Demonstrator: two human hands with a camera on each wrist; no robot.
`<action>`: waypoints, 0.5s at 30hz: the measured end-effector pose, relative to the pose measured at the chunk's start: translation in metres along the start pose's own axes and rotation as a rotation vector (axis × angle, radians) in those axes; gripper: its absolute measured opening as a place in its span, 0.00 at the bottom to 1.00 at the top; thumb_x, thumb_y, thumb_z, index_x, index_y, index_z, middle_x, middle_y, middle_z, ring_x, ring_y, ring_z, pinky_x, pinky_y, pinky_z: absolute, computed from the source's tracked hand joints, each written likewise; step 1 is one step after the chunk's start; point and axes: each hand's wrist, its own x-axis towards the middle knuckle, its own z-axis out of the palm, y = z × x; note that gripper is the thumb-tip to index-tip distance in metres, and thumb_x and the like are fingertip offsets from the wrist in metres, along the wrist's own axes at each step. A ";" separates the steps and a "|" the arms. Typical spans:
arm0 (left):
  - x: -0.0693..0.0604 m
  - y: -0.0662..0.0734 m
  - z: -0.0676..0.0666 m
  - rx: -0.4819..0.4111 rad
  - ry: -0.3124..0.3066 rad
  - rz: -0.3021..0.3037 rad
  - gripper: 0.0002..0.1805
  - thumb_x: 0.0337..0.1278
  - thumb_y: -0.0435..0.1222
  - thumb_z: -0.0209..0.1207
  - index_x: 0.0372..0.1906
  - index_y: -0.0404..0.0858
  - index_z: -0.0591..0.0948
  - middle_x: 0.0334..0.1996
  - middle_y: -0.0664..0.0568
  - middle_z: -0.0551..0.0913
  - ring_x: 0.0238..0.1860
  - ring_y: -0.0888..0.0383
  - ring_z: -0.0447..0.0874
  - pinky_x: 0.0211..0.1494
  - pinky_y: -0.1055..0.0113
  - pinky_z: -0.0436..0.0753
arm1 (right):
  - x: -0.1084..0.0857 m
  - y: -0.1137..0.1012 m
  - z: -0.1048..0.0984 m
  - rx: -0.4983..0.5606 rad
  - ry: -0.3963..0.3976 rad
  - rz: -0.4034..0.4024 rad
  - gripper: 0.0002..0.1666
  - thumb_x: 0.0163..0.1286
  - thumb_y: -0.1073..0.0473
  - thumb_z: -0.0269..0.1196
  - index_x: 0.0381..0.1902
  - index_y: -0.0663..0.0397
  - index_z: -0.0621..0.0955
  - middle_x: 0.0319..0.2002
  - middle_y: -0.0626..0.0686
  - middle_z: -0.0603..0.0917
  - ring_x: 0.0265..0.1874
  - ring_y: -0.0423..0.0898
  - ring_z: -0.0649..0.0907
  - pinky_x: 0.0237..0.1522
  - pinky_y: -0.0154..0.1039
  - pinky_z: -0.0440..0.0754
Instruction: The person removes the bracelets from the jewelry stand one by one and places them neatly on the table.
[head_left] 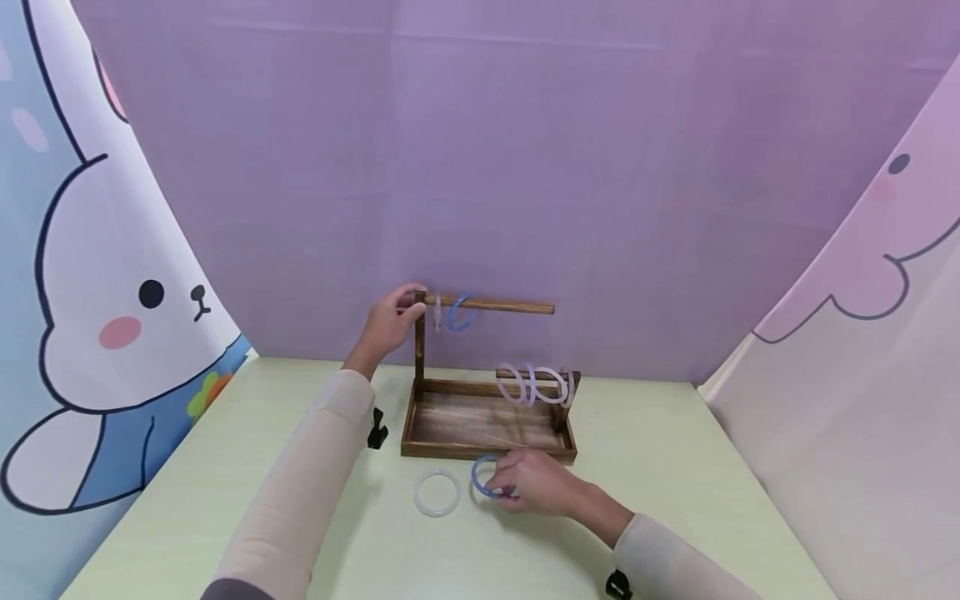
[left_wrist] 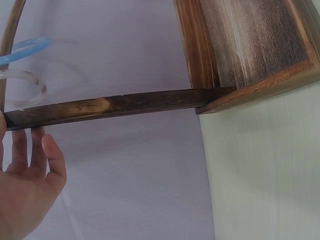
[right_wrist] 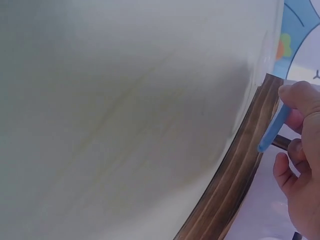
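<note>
Reaching with the pale-sleeved left arm [head_left: 300, 483] from the bottom edge up to the middle of the head view, past a bare left wrist [head_left: 362, 358], to a left hand [head_left: 392, 323] gripping with thumb [head_left: 413, 312] and fingers [head_left: 406, 291] set opposite each other. Extending the pale-sleeved right arm [head_left: 675, 560] in from the lower right, with right wrist [head_left: 603, 512] bare and right hand [head_left: 538, 483] low, just right of centre, back turned upward, pinching between thumb and fingers. Pointing left fingers upward at the lower left of the left wrist view, and curling the right ones along the right edge of the right wrist view.
</note>
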 end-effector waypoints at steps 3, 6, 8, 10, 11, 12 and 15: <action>-0.001 -0.001 0.001 0.006 -0.003 -0.014 0.19 0.77 0.44 0.54 0.67 0.51 0.75 0.64 0.41 0.79 0.66 0.41 0.78 0.64 0.43 0.79 | -0.001 0.001 0.004 -0.001 -0.019 -0.017 0.09 0.58 0.57 0.75 0.38 0.41 0.90 0.28 0.37 0.85 0.29 0.30 0.78 0.36 0.18 0.74; -0.002 -0.002 0.001 0.009 -0.010 -0.027 0.19 0.77 0.45 0.54 0.68 0.52 0.74 0.66 0.41 0.78 0.66 0.42 0.77 0.65 0.43 0.78 | -0.002 0.002 0.006 -0.001 -0.025 -0.016 0.09 0.58 0.57 0.75 0.37 0.41 0.90 0.28 0.37 0.85 0.29 0.30 0.78 0.37 0.19 0.74; -0.002 -0.002 0.001 0.011 -0.010 -0.026 0.20 0.78 0.45 0.53 0.68 0.52 0.74 0.66 0.42 0.78 0.67 0.42 0.77 0.66 0.42 0.78 | -0.002 0.002 0.007 0.010 -0.029 -0.007 0.09 0.58 0.58 0.75 0.37 0.42 0.90 0.29 0.37 0.86 0.30 0.30 0.80 0.37 0.19 0.75; -0.001 -0.002 0.000 0.010 -0.008 -0.022 0.20 0.78 0.46 0.53 0.68 0.52 0.74 0.66 0.42 0.78 0.67 0.42 0.76 0.66 0.41 0.77 | -0.002 0.003 0.007 0.012 -0.034 0.003 0.09 0.58 0.58 0.75 0.37 0.41 0.90 0.30 0.37 0.87 0.32 0.31 0.81 0.38 0.20 0.77; -0.001 -0.002 0.000 0.011 -0.006 -0.019 0.20 0.78 0.46 0.53 0.68 0.52 0.74 0.66 0.42 0.78 0.67 0.42 0.76 0.66 0.41 0.77 | -0.002 0.003 0.007 0.012 -0.039 0.005 0.08 0.58 0.57 0.75 0.37 0.41 0.90 0.31 0.37 0.87 0.33 0.31 0.82 0.39 0.20 0.77; -0.001 -0.001 0.000 0.013 -0.005 -0.017 0.20 0.78 0.46 0.53 0.68 0.52 0.74 0.66 0.42 0.78 0.67 0.42 0.76 0.66 0.41 0.77 | -0.002 0.003 0.008 0.015 -0.045 0.009 0.08 0.58 0.57 0.75 0.37 0.41 0.90 0.31 0.37 0.87 0.33 0.32 0.82 0.39 0.20 0.77; -0.001 0.000 -0.001 0.014 -0.006 -0.013 0.20 0.77 0.46 0.53 0.68 0.51 0.74 0.66 0.41 0.78 0.67 0.41 0.77 0.65 0.41 0.77 | -0.001 0.003 0.009 0.014 -0.059 0.006 0.06 0.58 0.57 0.74 0.35 0.40 0.90 0.31 0.37 0.87 0.34 0.31 0.83 0.39 0.20 0.77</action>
